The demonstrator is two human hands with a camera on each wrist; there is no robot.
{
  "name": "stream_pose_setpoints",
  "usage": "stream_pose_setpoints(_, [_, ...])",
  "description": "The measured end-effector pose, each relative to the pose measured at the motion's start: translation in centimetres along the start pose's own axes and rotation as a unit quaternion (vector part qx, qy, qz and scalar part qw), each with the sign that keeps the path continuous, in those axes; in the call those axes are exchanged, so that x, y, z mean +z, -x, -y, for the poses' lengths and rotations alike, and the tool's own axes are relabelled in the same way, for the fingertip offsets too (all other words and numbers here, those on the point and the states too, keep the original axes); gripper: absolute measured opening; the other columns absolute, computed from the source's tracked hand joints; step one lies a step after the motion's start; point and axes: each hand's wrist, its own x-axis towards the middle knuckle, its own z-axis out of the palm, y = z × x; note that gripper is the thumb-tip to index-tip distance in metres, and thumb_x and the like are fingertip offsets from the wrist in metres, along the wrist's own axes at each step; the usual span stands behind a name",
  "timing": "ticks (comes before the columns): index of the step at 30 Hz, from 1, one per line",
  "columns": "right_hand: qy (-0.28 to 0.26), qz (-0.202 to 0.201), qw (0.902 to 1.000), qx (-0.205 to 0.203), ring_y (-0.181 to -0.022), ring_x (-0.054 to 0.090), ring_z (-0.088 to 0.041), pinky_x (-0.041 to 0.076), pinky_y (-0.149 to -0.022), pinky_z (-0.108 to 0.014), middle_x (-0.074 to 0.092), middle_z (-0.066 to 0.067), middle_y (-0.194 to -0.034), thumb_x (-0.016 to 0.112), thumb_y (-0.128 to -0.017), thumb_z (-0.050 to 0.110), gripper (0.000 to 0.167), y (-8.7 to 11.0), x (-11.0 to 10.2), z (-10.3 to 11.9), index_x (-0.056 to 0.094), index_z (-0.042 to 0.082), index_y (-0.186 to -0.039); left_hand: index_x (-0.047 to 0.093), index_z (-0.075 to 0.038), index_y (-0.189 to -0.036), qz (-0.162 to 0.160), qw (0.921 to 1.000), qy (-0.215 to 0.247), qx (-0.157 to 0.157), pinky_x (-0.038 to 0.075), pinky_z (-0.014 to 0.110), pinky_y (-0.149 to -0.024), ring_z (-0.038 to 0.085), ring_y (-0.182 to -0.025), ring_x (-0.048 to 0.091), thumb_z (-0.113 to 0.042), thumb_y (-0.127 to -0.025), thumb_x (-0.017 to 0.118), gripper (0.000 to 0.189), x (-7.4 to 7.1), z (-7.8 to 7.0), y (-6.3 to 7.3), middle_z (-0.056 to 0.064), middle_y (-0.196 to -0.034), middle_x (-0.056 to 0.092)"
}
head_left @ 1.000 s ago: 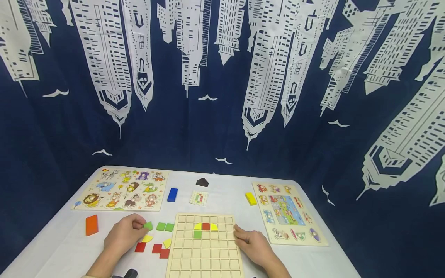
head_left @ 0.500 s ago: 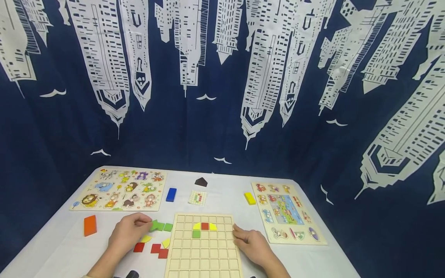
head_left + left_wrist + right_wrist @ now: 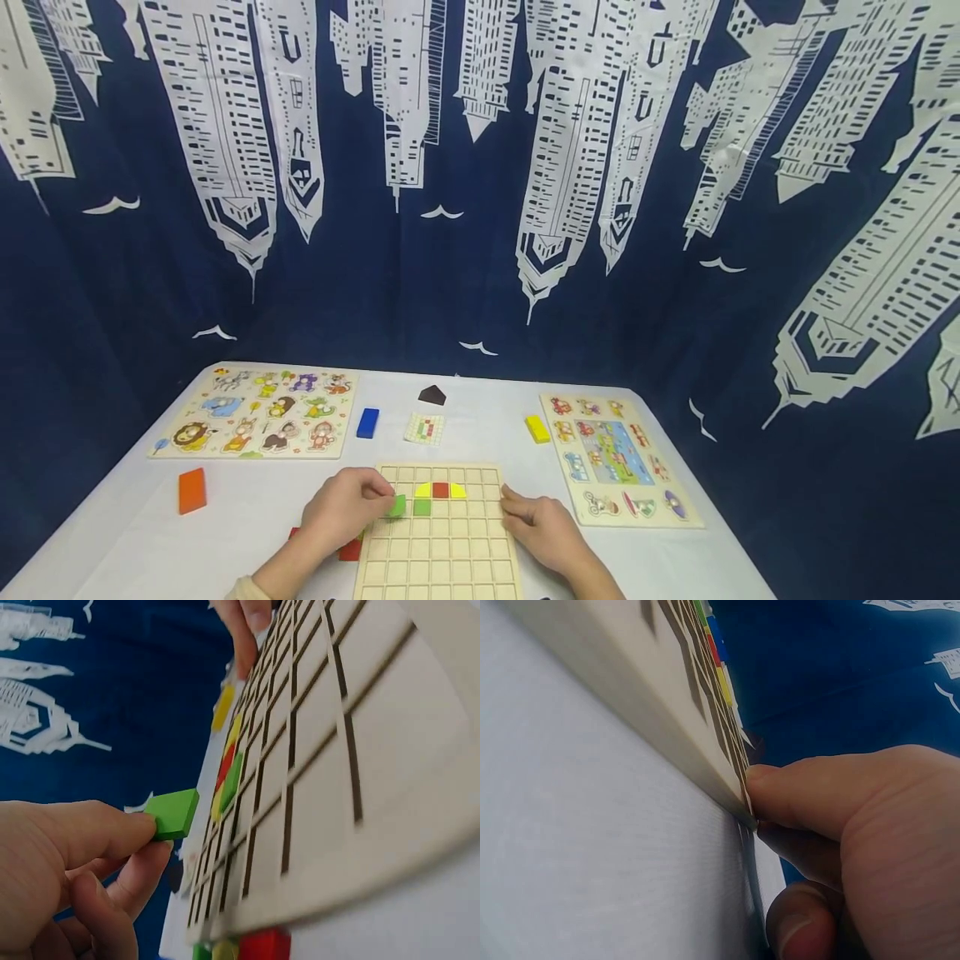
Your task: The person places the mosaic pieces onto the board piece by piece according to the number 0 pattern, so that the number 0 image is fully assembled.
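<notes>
My left hand (image 3: 348, 506) pinches a green square tile (image 3: 175, 814) between thumb and fingers, over the left side of the wooden grid board (image 3: 442, 573). In the grid sit a red square (image 3: 441, 490) between two yellow curved tiles (image 3: 457, 491), and a green square (image 3: 422, 507) below the left one. At the board's right edge my right hand (image 3: 546, 531) grips the rim; the right wrist view has the thumb (image 3: 769, 780) at the top edge, with other fingers lower. Red tiles (image 3: 350, 550) lie left of the board, partly hidden by the left hand and forearm.
A small pattern card (image 3: 425, 429) lies beyond the board, near a dark pentagon piece (image 3: 432, 395). Blue (image 3: 367, 422), yellow (image 3: 537, 429) and orange (image 3: 192, 491) blocks lie around. Animal (image 3: 255, 450) and vehicle (image 3: 637, 521) puzzle boards flank the table's far half.
My left hand has moved right with the green tile, from beside the loose tiles to over the board. The right hand has stayed at the board's edge.
</notes>
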Motion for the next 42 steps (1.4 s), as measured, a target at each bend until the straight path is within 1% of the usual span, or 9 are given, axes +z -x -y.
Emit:
stream_pose_setpoints(4, [-0.001, -0.001, 1.0000, 0.001, -0.135, 0.058, -0.031, 0.043, -0.109, -0.054, 0.060, -0.003, -0.145, 0.071, -0.095, 0.031, 0.036, 0.1, 0.0, -0.1, 0.073, 0.013, -0.127, 0.073, -0.028, -0.083, 0.022, 0.9988, 0.002, 0.043, 0.042, 0.033, -0.061, 0.009, -0.069, 0.061, -0.030, -0.085, 0.082, 0.009, 1.0, -1.0, -0.2, -0.015, -0.074, 0.068])
stream_pose_setpoints(7, [-0.005, -0.001, 1.0000, -0.001, -0.135, 0.057, -0.031, 0.043, -0.110, -0.054, 0.060, -0.003, -0.145, 0.071, -0.096, 0.031, 0.037, 0.1, 0.0, -0.1, 0.072, 0.012, -0.127, 0.073, -0.027, -0.083, 0.040, 0.9967, 0.001, 0.071, 0.044, 0.033, -0.060, 0.009, -0.069, 0.060, -0.029, -0.086, 0.081, 0.008, 1.5, -1.2, -0.5, -0.015, -0.076, 0.067])
stream_pose_setpoints(9, [-0.006, 0.000, 1.0000, -0.002, -0.135, 0.057, -0.031, 0.042, -0.110, -0.054, 0.060, -0.003, -0.145, 0.070, -0.096, 0.031, 0.037, 0.1, 0.0, -0.1, 0.072, 0.012, -0.128, 0.073, -0.027, -0.082, 0.048, 0.9956, -0.003, 0.080, 0.045, 0.033, -0.059, 0.009, -0.068, 0.060, -0.028, -0.087, 0.080, 0.009, 1.8, -1.1, -0.7, -0.015, -0.076, 0.067])
stream_pose_setpoints(20, [-0.006, 0.001, 1.0000, -0.002, -0.135, 0.057, -0.031, 0.043, -0.110, -0.055, 0.060, -0.002, -0.145, 0.070, -0.096, 0.032, 0.037, 0.0, 0.2, -0.1, 0.072, 0.011, -0.128, 0.071, -0.028, -0.079, 0.052, 0.9955, -0.023, 0.075, 0.044, 0.032, -0.060, 0.010, -0.066, 0.058, -0.027, -0.086, 0.080, 0.012, 2.8, -0.8, -1.0, -0.014, -0.072, 0.064])
stream_pose_setpoints(25, [-0.010, 0.002, 0.9999, -0.001, -0.135, 0.057, -0.031, 0.042, -0.110, -0.055, 0.060, -0.003, -0.145, 0.070, -0.096, 0.032, 0.037, 0.0, 0.2, -0.1, 0.072, 0.012, -0.127, 0.073, -0.028, -0.077, 0.068, 0.9937, -0.031, 0.083, 0.044, 0.032, -0.061, 0.011, -0.067, 0.057, -0.026, -0.084, 0.081, 0.011, 2.8, -1.0, -0.8, -0.014, -0.074, 0.066])
stream_pose_setpoints(28, [-0.008, 0.000, 1.0000, -0.001, -0.135, 0.058, -0.031, 0.042, -0.110, -0.055, 0.060, -0.003, -0.145, 0.070, -0.096, 0.032, 0.036, -0.1, 0.2, -0.1, 0.073, 0.012, -0.127, 0.075, -0.029, -0.074, 0.067, 0.9924, -0.048, 0.091, 0.043, 0.033, -0.060, 0.010, -0.068, 0.057, -0.024, -0.082, 0.082, 0.012, 2.8, -1.1, -0.6, -0.015, -0.075, 0.067])
stream_pose_setpoints(35, [-0.007, 0.003, 1.0000, -0.002, -0.135, 0.058, -0.030, 0.042, -0.110, -0.054, 0.060, -0.003, -0.145, 0.070, -0.096, 0.031, 0.036, -0.2, 0.3, 0.0, 0.073, 0.012, -0.127, 0.072, -0.031, -0.077, 0.043, 0.9938, -0.069, 0.076, 0.042, 0.032, -0.058, 0.008, -0.066, 0.056, -0.027, -0.081, 0.085, 0.014, 2.6, -0.8, -0.2, -0.016, -0.071, 0.063])
stream_pose_setpoints(38, [-0.007, 0.005, 1.0000, 0.000, -0.135, 0.057, -0.031, 0.042, -0.110, -0.054, 0.060, -0.003, -0.145, 0.070, -0.096, 0.031, 0.036, -0.2, 0.3, -0.1, 0.072, 0.013, -0.127, 0.072, -0.031, -0.081, 0.019, 0.9947, -0.080, 0.061, 0.043, 0.033, -0.057, 0.007, -0.067, 0.057, -0.030, -0.083, 0.084, 0.011, 1.7, -0.4, 0.1, -0.016, -0.073, 0.065])
stream_pose_setpoints(42, [-0.002, 0.003, 1.0000, 0.001, -0.135, 0.057, -0.031, 0.042, -0.110, -0.054, 0.059, -0.002, -0.146, 0.071, -0.095, 0.031, 0.036, -0.1, 0.2, -0.1, 0.072, 0.014, -0.127, 0.074, -0.030, -0.088, -0.013, 0.9958, -0.088, 0.021, 0.043, 0.032, -0.058, 0.008, -0.069, 0.057, -0.032, -0.085, 0.082, 0.008, -0.4, 0.5, 0.4, -0.015, -0.079, 0.067])
